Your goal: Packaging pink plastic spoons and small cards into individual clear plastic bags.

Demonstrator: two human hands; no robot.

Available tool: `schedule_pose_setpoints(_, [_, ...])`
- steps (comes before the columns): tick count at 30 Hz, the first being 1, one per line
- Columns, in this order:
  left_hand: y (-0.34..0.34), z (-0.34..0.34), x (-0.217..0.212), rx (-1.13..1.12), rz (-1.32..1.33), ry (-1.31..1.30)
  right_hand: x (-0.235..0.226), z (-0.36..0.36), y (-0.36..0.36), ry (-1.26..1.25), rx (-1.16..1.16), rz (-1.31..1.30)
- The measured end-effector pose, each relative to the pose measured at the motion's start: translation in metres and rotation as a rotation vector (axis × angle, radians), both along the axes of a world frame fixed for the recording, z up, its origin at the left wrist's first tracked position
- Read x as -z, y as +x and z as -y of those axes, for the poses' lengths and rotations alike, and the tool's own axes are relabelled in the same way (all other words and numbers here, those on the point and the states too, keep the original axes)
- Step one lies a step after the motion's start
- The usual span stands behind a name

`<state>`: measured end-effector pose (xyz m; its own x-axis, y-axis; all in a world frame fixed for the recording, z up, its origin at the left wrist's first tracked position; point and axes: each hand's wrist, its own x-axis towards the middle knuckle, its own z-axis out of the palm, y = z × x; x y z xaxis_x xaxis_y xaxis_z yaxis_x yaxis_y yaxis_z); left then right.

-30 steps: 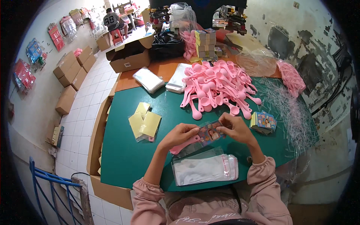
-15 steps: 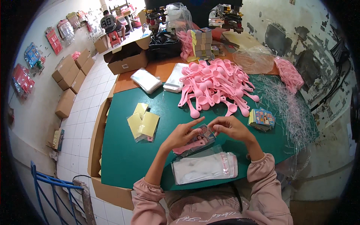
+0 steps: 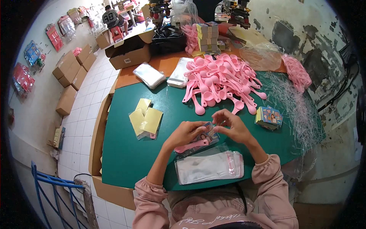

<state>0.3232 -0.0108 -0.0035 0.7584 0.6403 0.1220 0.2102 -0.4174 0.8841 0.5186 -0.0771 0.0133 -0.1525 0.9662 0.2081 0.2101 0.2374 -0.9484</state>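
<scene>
My left hand [image 3: 187, 133] is closed on a clear plastic bag [image 3: 198, 144], gripping its upper part with thumb and fingers. Inside the bag lie a pink measuring spoon [image 3: 191, 146] and a colourful printed card [image 3: 209, 134]. Beside the bag's right end is my right hand [image 3: 233, 128], its thumb and forefinger curved and apart at the edge; whether the thumb touches the plastic is hard to make out. Just below, a stack of empty clear bags [image 3: 206, 168] lies near the table's front edge. A large heap of pink spoons [image 3: 223, 82] sits beyond my hands.
On the green table [image 3: 126, 160], filled bags with yellow cards [image 3: 149, 121] lie left and a stack of printed cards [image 3: 269, 117] right. Farther back are more clear bags [image 3: 149, 75], an open carton [image 3: 131, 57] and bundled cards [image 3: 207, 36]. Plastic strands [image 3: 301, 114] cover the right side.
My right hand has lifted slightly, its thumb and forefinger parting. My left forefinger, stretched out before, now bends over the bag. The view has shifted slightly.
</scene>
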Motion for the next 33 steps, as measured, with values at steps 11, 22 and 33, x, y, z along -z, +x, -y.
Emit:
schedule_pose_setpoints(11, [-0.007, -0.005, -0.007, -0.014, -0.113, -0.059, 0.007, -0.003, 0.013, -0.251, -0.084, -0.371])
schedule_pose_setpoints(22, [-0.008, -0.006, -0.003, -0.035, -0.165, -0.021, 0.008, -0.003, 0.01, -0.262, -0.091, -0.486])
schedule_pose_setpoints(33, [-0.003, 0.005, -0.005, 0.051, -0.218, -0.056, 0.023, -0.002, -0.008, -0.047, -0.128, 0.251])
